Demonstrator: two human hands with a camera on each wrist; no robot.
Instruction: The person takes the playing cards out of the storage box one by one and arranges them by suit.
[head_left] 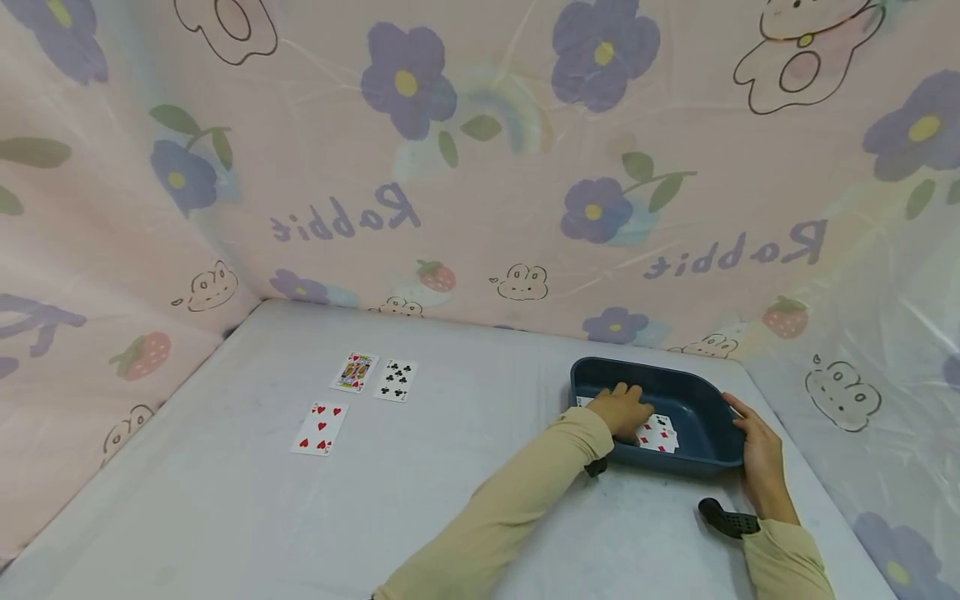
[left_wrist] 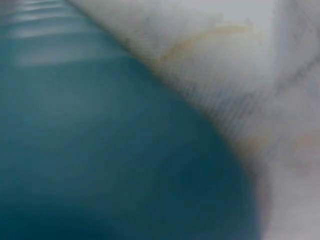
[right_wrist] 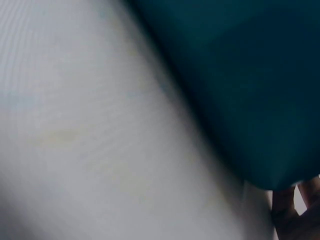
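Note:
My left hand (head_left: 621, 411) reaches into a dark blue-green tray (head_left: 697, 387), fingers bent down among playing cards; its fingertips are hidden, so I cannot tell whether they pinch a card. Beside it, a diamonds card (head_left: 657, 437) overlaps a black-suited one on the tray floor. Another card's white edge (head_left: 583, 401) shows left of the hand. My right hand (head_left: 763, 458) holds the tray's right end, fingers at the rim. The left wrist view is filled mostly by the tray's smooth wall (left_wrist: 110, 145). In the right wrist view, fingers (right_wrist: 286, 207) touch the tray's corner.
Face up on the white-covered table (head_left: 225, 500), at the left, lie a king of hearts (head_left: 354, 372), a clubs card (head_left: 395, 381) and a five of hearts (head_left: 319, 429). A patterned curtain (head_left: 480, 167) hangs behind and along both sides.

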